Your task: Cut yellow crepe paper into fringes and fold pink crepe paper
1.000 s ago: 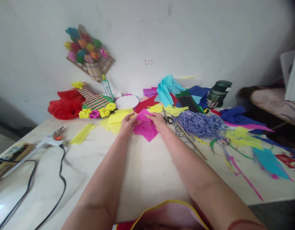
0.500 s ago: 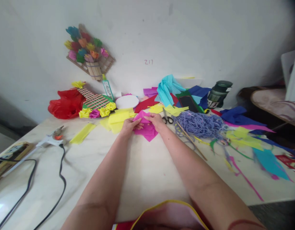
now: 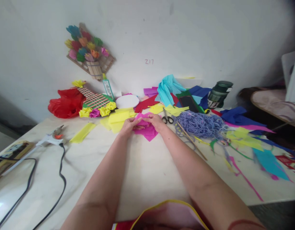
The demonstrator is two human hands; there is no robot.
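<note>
Both my hands pinch a piece of magenta crepe paper (image 3: 149, 134) over the middle of the table. My left hand (image 3: 129, 126) grips its left side, and my right hand (image 3: 155, 122) grips its upper right. One corner of the paper points toward me, below the fingers. Just right of my right hand lies a pair of scissors (image 3: 167, 119) with black handles. Yellow crepe paper strips (image 3: 117, 119) lie beside and behind my left hand. How the paper is folded between the fingertips is partly hidden.
A glue gun (image 3: 50, 139) with a black cord and a power strip (image 3: 11, 156) sit at the left. To the right are tangled purple yarn (image 3: 200, 124), a thin stick (image 3: 192, 140) and paper scraps. A dark green jar (image 3: 219, 94) and a flower-decorated craft (image 3: 97, 101) stand near the wall.
The magenta paper's upper point has dropped slightly and folded toward my fingers. My hands have drawn a little closer together at the top, both still holding the paper.
</note>
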